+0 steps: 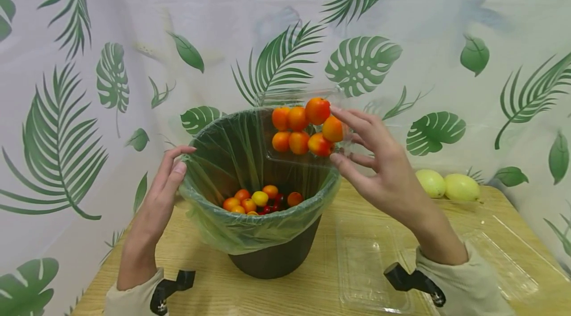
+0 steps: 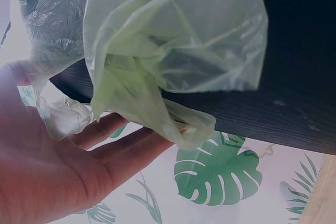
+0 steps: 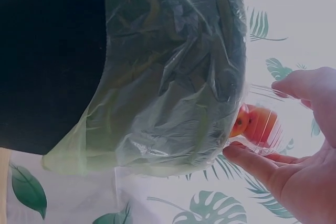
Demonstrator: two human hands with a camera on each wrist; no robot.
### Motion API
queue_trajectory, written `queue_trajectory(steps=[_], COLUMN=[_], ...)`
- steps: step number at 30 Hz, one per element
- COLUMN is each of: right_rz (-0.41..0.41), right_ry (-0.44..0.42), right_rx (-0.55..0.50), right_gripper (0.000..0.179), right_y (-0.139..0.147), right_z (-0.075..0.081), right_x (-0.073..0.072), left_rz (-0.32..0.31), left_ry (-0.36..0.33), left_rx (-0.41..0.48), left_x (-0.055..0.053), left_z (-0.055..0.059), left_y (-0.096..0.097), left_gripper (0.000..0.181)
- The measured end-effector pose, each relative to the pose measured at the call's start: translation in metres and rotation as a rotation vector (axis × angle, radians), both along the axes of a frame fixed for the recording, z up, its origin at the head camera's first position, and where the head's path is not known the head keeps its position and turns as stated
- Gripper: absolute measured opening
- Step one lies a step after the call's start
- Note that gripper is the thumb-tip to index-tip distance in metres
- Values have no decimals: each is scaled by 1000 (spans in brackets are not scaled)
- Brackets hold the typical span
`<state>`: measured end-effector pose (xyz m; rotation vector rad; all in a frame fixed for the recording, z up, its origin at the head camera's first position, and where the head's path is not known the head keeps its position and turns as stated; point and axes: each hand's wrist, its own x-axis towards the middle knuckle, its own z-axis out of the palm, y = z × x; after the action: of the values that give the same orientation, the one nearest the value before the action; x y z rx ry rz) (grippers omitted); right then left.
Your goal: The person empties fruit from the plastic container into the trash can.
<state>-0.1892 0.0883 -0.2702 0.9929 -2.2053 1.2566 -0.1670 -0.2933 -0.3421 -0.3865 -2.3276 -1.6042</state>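
Note:
A dark bin [image 1: 278, 261] stands on the table, lined with a thin green plastic bag [image 1: 254, 234] folded over its rim. My left hand [image 1: 153, 202] grips the rim at the left, thumb and fingers around the bag's edge; in the left wrist view its fingers lie under a bunched fold. In my right hand [image 1: 379, 170] is a clear plastic box [image 1: 266, 100], held by one end and tilted over the bin's right side. Several round orange-red fruits [image 1: 298, 142] sit in it. Inside the bin lie orange fruits [image 1: 231, 203], a yellow one [image 1: 260, 198] and small dark red ones [image 1: 267, 209].
Two pale yellow-green fruits [image 1: 462, 187] sit at the table's back right. Clear plastic trays [image 1: 370, 271] lie flat on the wooden table [image 1: 200, 286] to the right of the bin. A leaf-patterned curtain [image 1: 214, 68] hangs close behind the table.

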Motion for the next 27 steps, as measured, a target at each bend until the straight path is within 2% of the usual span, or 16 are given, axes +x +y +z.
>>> queue_trajectory(steps=[5,12,27], right_rz=[-36,-37,-35], right_ry=[28,61,60], right_rx=[27,31,21], right_gripper=[70,72,71], right_y=[0,1,-1], right_z=[-2,-2,-3], right_x=[0,-1,0], left_rz=[-1,0,-7], left_ry=[0,1,-2], left_rx=[-1,2,13], left_x=[0,0,1], left_z=[0,0,-1], left_y=[0,0,0], left_gripper=[42,43,43])
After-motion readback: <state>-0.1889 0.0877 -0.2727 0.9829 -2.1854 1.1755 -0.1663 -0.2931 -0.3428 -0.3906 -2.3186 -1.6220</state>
